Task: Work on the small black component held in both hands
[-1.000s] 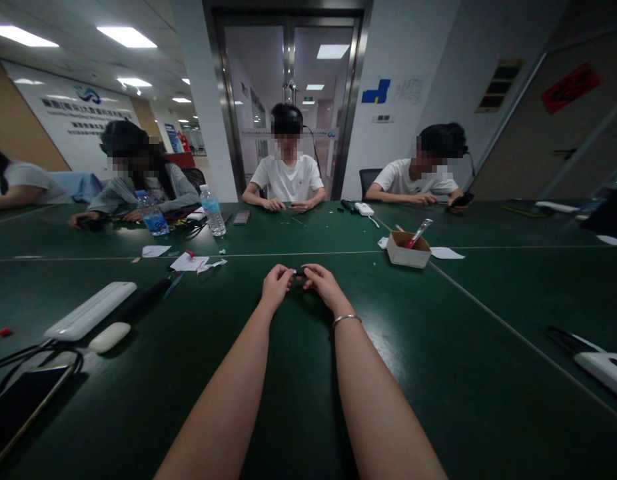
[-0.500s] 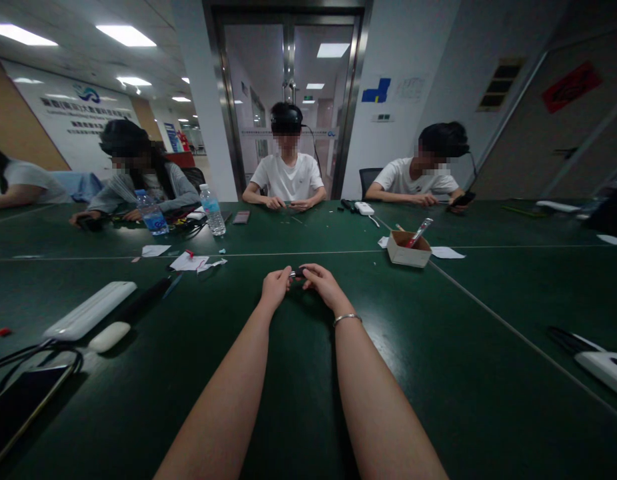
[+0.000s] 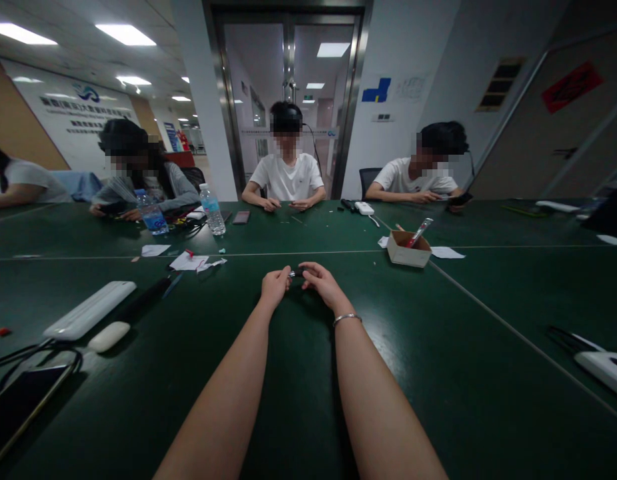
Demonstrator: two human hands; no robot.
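Over the green table (image 3: pixel 298 413), both my arms are stretched forward. My left hand (image 3: pixel 275 288) is closed, pinching the silvery end of a small black piece with a metal tip (image 3: pixel 297 273), perhaps a USB stick; its exact kind is too small to tell. At the black end, my right hand (image 3: pixel 324 287), with a metal bracelet on its wrist, has its thumb and fingers closed around the same piece. Fingers hide part of it.
A small open box (image 3: pixel 408 253) with tools in it stands ahead right. Paper scraps (image 3: pixel 189 261) and two water bottles (image 3: pixel 213 211) are ahead left. Nearer left lie a white power bank (image 3: pixel 91 311), a white oval case (image 3: pixel 109 337) and a phone (image 3: pixel 28 400). Several people sit opposite.
My hands and the small black piece have stayed almost exactly in place. Across the table, the person at left has drawn a hand with a dark object inward.
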